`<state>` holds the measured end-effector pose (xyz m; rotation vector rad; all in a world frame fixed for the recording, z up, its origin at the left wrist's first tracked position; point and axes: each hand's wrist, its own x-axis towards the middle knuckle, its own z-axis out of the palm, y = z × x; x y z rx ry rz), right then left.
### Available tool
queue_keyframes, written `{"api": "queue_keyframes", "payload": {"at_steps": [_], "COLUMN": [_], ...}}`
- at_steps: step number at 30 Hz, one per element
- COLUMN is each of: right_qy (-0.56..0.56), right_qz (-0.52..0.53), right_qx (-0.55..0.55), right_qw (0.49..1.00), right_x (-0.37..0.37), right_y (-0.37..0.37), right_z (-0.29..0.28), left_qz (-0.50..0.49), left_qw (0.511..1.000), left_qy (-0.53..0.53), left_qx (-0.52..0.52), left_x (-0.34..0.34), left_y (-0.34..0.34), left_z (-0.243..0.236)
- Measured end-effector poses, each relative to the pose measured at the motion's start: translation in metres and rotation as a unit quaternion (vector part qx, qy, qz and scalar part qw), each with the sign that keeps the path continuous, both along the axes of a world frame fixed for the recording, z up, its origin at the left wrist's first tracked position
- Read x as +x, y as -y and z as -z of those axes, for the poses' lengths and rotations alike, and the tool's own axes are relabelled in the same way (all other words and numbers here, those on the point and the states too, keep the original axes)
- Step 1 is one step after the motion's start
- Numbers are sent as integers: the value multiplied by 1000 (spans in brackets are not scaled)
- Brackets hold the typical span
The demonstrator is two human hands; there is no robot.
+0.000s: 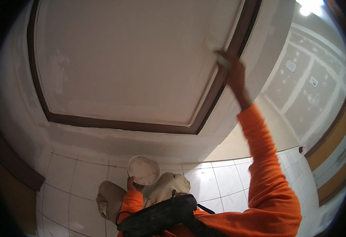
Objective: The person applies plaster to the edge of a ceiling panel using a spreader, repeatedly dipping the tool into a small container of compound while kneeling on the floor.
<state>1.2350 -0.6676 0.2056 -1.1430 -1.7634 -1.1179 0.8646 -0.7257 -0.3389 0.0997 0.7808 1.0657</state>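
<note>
My left hand [136,184] grips the rim of a round white tub [156,179] above my knees, and pale filler paste [143,168] lies in it. My right arm reaches up and forward to the right side of a dark brown frame [205,118]. There my right hand [233,71] is closed on what looks like a putty knife [221,59], smeared by motion. Its tip is at the pale inner edging strip of the frame, beside the flat whitish panel [133,59]. Lighter patches of filler show on the panel.
White floor tiles [204,185] spread below me. A dark bag [161,215] hangs at my front. Rightward stands a grey wall [315,75] with pale filled seams, near a brown door frame [333,146]. Dark brown trim [15,158] edges the left side.
</note>
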Motion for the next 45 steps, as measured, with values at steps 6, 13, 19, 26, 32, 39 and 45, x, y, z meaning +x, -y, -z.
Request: {"api": "queue_keyframes", "payload": {"at_steps": [6, 13, 19, 26, 32, 39, 45], "right_qy": [-51, -113, -60, -137, 117, -60, -147], "right_qz": [26, -44, -3, 51, 98, -8, -63], "right_qx": [-207, -83, 32, -114, -212, -260, -50], "right_qw": [977, 989, 998, 983, 965, 964, 986], "right_x": [-31, -20, -26, -60, 3, -44, -36], "right_y": [39, 33, 13, 11, 4, 58, 33], "right_z": [226, 144, -85, -114, 136, 198, 113], "left_qz": [15, 34, 3, -19, 8, 16, 13], "left_qw": [1000, 999, 1000, 999, 1000, 999, 998], "left_qy": [8, 30, -18, -14, 10, 18, 50], "left_qx": [-8, -4, -10, -30, 7, -31, -21], "left_x": [3, -3, 2, -11, 0, -3, -3], "left_y": [-2, -5, -5, -3, -4, -9, -12], "left_z": [-2, 13, 14, 15, 10, 20, 19]}}
